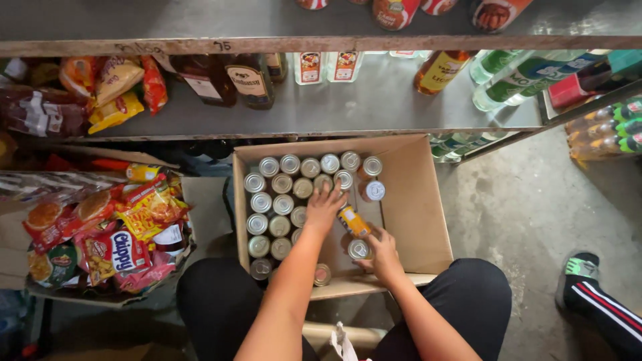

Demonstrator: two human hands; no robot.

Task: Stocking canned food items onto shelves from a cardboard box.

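Beneath grey shop shelves (374, 100), a cardboard box (418, 200) holds silver-topped cans (271, 204). Left hand (324, 207), fingers spread, presses a yellow-labelled can (352, 221); right hand (382, 254) pinches another can (359, 249).

Evenly lit by soft daylight, brightest on the concrete floor (528, 200) at right; dimmer under the shelves (321, 124) and at far left. Faint glare on can tops (281, 184) and bottle glass. Sharp centre, slight softness and wide-angle bending toward the edges, shelf lines bowed
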